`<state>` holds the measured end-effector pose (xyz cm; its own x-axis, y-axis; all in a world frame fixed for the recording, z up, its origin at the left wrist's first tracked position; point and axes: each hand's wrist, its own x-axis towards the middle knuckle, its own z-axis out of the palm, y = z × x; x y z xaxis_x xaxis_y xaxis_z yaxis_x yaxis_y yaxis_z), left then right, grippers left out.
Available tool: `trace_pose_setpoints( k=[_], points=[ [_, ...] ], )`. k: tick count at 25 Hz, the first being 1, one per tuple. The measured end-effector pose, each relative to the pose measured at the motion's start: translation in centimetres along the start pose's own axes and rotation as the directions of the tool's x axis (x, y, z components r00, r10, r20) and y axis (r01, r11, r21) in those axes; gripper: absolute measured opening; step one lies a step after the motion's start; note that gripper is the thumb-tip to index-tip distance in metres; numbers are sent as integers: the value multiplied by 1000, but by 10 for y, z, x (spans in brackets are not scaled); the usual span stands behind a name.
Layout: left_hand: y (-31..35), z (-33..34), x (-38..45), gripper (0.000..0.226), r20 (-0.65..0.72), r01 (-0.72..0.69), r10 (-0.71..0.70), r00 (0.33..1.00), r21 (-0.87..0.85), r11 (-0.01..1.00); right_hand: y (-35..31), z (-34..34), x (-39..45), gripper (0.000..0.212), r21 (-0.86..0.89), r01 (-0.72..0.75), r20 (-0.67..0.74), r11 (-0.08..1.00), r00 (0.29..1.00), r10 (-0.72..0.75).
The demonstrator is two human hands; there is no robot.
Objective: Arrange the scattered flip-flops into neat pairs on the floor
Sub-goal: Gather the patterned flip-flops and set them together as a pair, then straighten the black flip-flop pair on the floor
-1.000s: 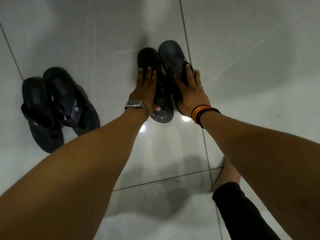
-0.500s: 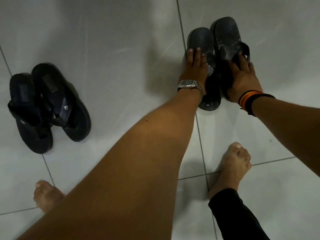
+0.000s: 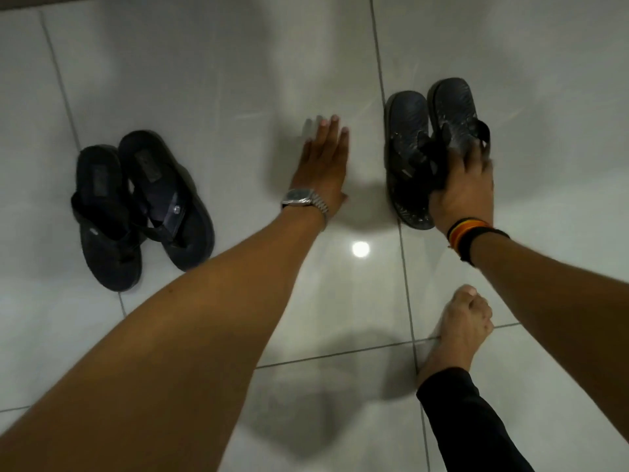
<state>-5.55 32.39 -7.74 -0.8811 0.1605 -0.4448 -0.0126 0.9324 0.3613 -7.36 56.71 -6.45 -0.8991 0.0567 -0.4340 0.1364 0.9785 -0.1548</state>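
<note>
Two dark worn flip-flops lie side by side at the right: the left one (image 3: pixel 406 131) flat on the tile, the right one (image 3: pixel 452 109) slightly overlapping it. My right hand (image 3: pixel 464 195), with a striped wristband, grips the straps of this pair near their heels. My left hand (image 3: pixel 323 161), wearing a metal watch, hovers flat with fingers stretched over bare tile, apart from both pairs. At the left a second black pair rests together, one flip-flop (image 3: pixel 102 212) beside the other (image 3: pixel 166 195), which leans over it.
Glossy white floor tiles (image 3: pixel 204 80) with grey grout lines. My bare right foot (image 3: pixel 459 328) and a black trouser leg (image 3: pixel 466 424) are at lower right. A lamp glare (image 3: pixel 360 248) shines between my arms.
My left hand has come off the right-hand pair and moved left over bare floor. My right hand stays on that pair. The view has shifted, with both pairs now lower in it.
</note>
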Motion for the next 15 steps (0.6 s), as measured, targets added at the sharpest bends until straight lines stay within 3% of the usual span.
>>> trace_pose_setpoints(
  k=[5, 9, 11, 15],
  points=[
    [-159, -29, -121, 90, -30, 211, -209, 977, 148, 966, -151, 47, -85, 84, 7, 292, 144, 956, 946, -290],
    [-277, -32, -197, 101, 65, 341, -360, 931, 208, 917, -280, 110, -115, 91, 50, 558, 277, 828, 789, -548],
    [-323, -24, -218, 111, 149, 372, -408, 901, 221, 902, -327, 142, -116, 98, 41, 597, 334, 801, 748, -574],
    [-381, -2, -230, 120, 156, 391, -423, 893, 198, 899, -376, 188, -129, 108, 37, 531, 368, 847, 781, -505]
  ],
)
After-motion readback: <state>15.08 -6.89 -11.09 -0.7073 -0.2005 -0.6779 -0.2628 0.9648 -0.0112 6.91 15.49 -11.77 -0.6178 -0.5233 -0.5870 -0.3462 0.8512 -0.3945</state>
